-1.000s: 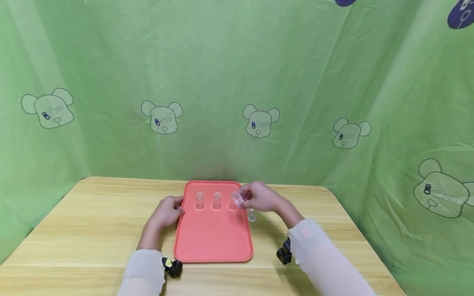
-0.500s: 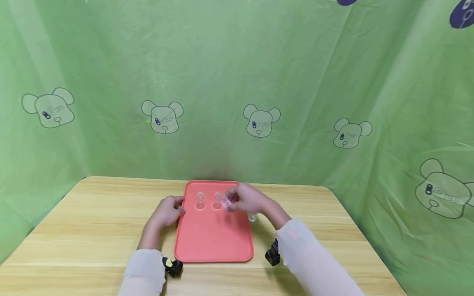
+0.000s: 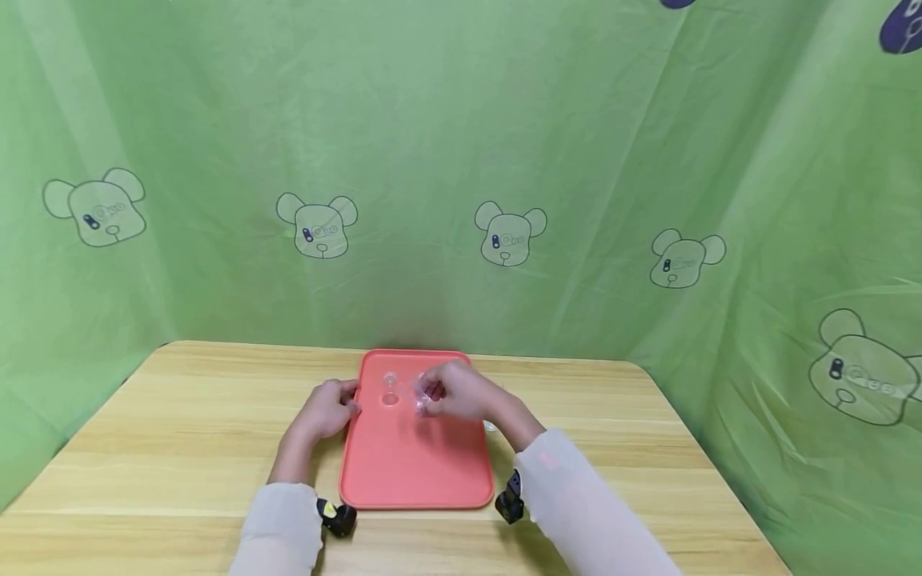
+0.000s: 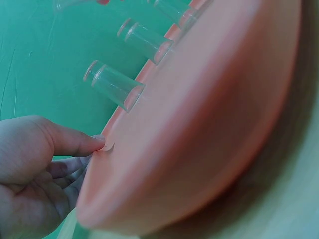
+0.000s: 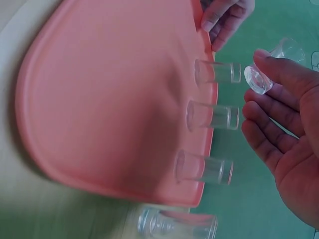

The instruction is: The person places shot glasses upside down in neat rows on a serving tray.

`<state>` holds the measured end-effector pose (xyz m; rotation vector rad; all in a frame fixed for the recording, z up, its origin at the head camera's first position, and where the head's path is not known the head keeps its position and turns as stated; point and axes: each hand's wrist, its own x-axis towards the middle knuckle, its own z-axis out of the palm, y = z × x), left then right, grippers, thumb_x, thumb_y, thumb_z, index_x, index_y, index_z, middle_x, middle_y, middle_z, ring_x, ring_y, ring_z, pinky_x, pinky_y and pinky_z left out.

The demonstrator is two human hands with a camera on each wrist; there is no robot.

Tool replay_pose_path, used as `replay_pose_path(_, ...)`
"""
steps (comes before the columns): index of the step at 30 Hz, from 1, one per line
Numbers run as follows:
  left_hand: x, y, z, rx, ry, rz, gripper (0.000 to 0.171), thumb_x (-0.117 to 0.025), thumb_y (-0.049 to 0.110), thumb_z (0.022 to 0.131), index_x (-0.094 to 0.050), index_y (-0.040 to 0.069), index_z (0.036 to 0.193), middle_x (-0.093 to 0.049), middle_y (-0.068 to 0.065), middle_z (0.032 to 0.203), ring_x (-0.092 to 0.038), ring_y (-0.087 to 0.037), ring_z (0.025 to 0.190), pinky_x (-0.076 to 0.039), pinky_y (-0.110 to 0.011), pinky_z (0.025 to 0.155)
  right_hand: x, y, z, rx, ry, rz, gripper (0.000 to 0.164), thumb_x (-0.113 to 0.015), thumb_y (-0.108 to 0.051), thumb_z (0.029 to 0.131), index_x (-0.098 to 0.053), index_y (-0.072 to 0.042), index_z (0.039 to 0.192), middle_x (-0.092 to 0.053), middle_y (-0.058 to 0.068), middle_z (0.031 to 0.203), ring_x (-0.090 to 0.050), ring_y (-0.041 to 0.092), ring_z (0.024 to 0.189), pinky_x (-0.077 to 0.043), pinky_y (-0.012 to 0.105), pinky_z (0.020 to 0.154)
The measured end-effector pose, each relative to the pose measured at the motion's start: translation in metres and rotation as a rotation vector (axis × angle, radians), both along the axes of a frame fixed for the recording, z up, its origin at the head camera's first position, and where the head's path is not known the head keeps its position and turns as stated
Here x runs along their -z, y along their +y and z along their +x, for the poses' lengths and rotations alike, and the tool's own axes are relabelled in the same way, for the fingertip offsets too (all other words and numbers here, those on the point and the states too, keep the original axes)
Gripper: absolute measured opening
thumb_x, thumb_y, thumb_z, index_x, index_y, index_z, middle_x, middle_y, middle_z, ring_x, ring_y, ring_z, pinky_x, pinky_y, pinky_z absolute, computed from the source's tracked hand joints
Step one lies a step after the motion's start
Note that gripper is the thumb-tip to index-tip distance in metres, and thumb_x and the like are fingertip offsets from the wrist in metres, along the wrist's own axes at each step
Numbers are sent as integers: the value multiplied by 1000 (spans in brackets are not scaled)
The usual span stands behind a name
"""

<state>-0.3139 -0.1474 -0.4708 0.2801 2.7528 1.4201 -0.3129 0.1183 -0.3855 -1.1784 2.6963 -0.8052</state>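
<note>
Over the red tray, the right hand pinches 1 shot glass; the left hand grips the tray's left edge.

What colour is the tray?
The tray is coral red, showing best in the head view.

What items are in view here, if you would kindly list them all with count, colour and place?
tray: one, pinkish red, on the table
table: one, light wood tone, under the tray
tray cups: three, clear, in a row toward the tray's far end
held cup: one, clear, in the right grip
table cup: one, clear, right of the tray
cloth: number of pieces unclear, green, around the table
bear-head outlines: five in the head view, dark, on the cloth
purple shapes: two, purple, cut off at top right
sleeves: two, whitish, below the grips
wrist cameras: two, black, one by each sleeve
left grip: one bare hand, on the tray's left edge
right grip: one bare hand, over the tray
</note>
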Motion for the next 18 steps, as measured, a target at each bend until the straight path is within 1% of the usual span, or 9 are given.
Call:
replay_pose_path(3, 1, 1, -2, 5, 7, -2, 49, -62, -6, 92, -58, -4, 141, -66, -10, 89, -60, -20, 78, -52, -32, 68, 1, -4, 2, 21, -19, 15, 10, -78, -9, 88, -76, -4, 97, -70, -4, 85, -63, 6, 79, -54, 23, 74)
replay_pose_path(6, 2, 0, -3, 7, 10, -3, 49, -62, -6, 92, -59, -4, 141, -67, -9, 89, -60, -20, 78, -52, -31, 68, 2, -8, 2, 36, -13, 35, 12, -78, -12, 89, -77, -5, 99, -70, -6, 84, -63, 5, 79, -54, 23, 74)
replay_pose_path(10, 2, 0, -1, 9, 4, -1, 50, -63, -5, 92, -58, -3, 141, -67, -10, 89, -60, -20, 78, -52, -32, 68, 3, -13, 2, 43, 22, 53, 7, -79, -16, 89, -75, -11, 93, -67, -9, 80, -60, 5, 76, -52, 22, 72)
replay_pose_path(12, 1, 0, -1, 12, 7, -4, 50, -62, -5, 92, -58, -3, 141, -66, -10, 88, -60, -20, 77, -52, -32, 67, 3, -15, 2, 48, 35, 59, 8, -79, -17, 89, -74, -13, 91, -66, -10, 79, -59, 5, 74, -51, 22, 71)
replay_pose_path(18, 1, -1, -1, 6, 7, -12, 49, -62, -5, 93, -58, -3, 142, -66, -10, 87, -59, -20, 76, -51, -32, 67, 6, -21, 2, 58, 37, 59, 10, -79, -18, 90, -69, -15, 88, -62, -9, 76, -54, 5, 71, -47, 21, 67)
